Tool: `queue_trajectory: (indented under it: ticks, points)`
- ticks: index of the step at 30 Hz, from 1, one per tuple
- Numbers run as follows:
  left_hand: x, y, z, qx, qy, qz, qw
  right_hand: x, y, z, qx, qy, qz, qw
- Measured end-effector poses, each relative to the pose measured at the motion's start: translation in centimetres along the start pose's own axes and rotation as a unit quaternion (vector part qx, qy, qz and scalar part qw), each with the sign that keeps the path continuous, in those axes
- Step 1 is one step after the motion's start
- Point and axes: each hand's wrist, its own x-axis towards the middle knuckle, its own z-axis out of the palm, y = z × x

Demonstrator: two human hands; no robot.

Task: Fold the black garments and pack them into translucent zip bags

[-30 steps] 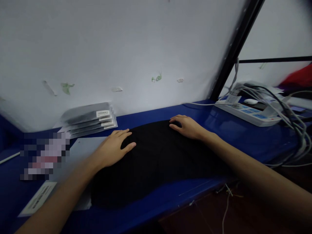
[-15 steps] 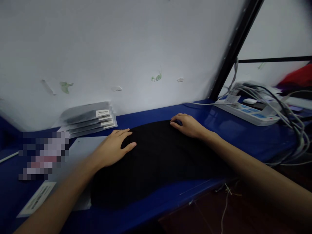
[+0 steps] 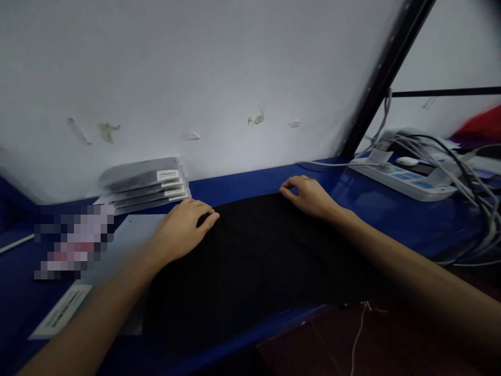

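A black cloth [image 3: 250, 261] lies spread over the blue table, its near edge reaching to the table's front and hanging past it at the right. My left hand [image 3: 187, 225] is at its far left corner, thumb and forefinger pinched together on the fabric. At the far edge, toward the right, my right hand [image 3: 307, 194] pinches the cloth between thumb and fingertips. Under my left forearm lies a flat grey plastic bag [image 3: 117, 250] with a white label [image 3: 62, 312], partly covered by the arm and the cloth.
Several labelled bagged packets [image 3: 144, 180] are stacked against the white wall [image 3: 219, 73]. A blurred-out item [image 3: 74, 243] lies at the left. At the right are a power strip [image 3: 407, 180], tangled cables [image 3: 469, 177] and a black metal post [image 3: 376, 99]. The table [image 3: 230, 187] ends in front.
Both hands have closed from a flatter, more open pose into pinches on the cloth. The cloth's near edge has come closer to me, covering more of the table front. The view has shifted slightly.
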Motion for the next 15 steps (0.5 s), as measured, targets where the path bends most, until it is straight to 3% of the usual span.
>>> queue_trajectory:
  ticks: [4, 8, 15]
  points:
    - [0.2, 0.1, 0.0, -0.005, 0.030, -0.043, 0.999, 0.1, 0.6, 0.3, -0.009, 0.009, 0.005, 1.000]
    - [0.7, -0.4, 0.5, 0.019, 0.013, -0.088, 0.996, 0.1, 1.5, 0.7, -0.036, -0.032, 0.026, 0.999]
    - [1.9, -1.5, 1.1, 0.043, 0.015, -0.077, 0.996, 0.5, 1.3, 0.3, -0.009, -0.034, 0.022, 0.999]
